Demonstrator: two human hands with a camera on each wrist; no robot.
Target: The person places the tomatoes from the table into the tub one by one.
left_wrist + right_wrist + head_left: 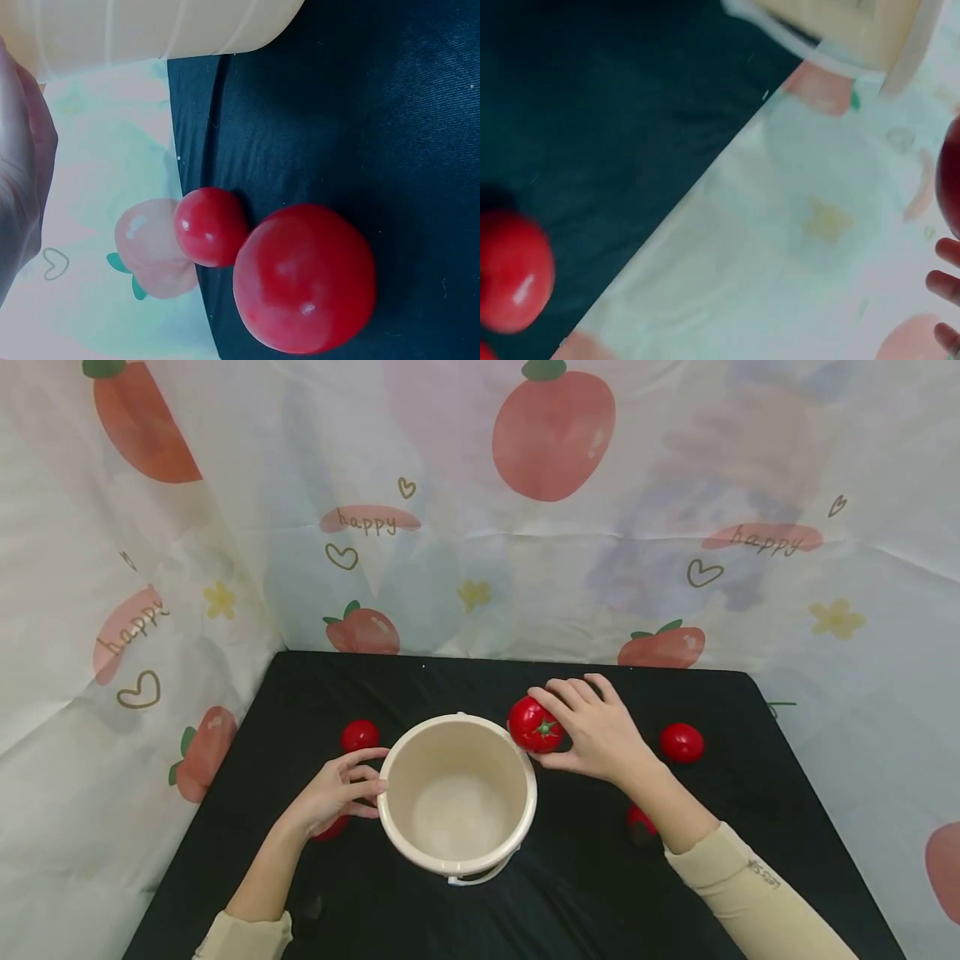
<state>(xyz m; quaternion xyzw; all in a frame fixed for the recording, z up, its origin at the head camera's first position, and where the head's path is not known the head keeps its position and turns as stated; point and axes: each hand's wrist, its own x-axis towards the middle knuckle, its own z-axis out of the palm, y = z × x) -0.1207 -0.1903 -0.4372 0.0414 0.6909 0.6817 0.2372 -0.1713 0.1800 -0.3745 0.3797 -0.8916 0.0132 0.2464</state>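
A cream bucket (459, 810) stands mid-table, its mouth facing up and its handle hanging at the front. My left hand (341, 789) rests spread fingers against the bucket's left rim and outer wall. Just at the right rim, my right hand (600, 731) grips a red tomato (536, 725) with a green stem star, thumb below and fingers over it. Only an edge of this held tomato (951, 180) appears in the right wrist view. In the left wrist view, the bucket wall (150, 34) fills the top and part of the left hand (21, 165) shows.
Behind the left hand lies one tomato (360, 736); another tomato (332, 829) is partly hidden under it. To the right sit a tomato (682, 742) and one partly covered by the forearm, a tomato (641, 821). Printed cloth (465, 635) walls the black table (570, 877).
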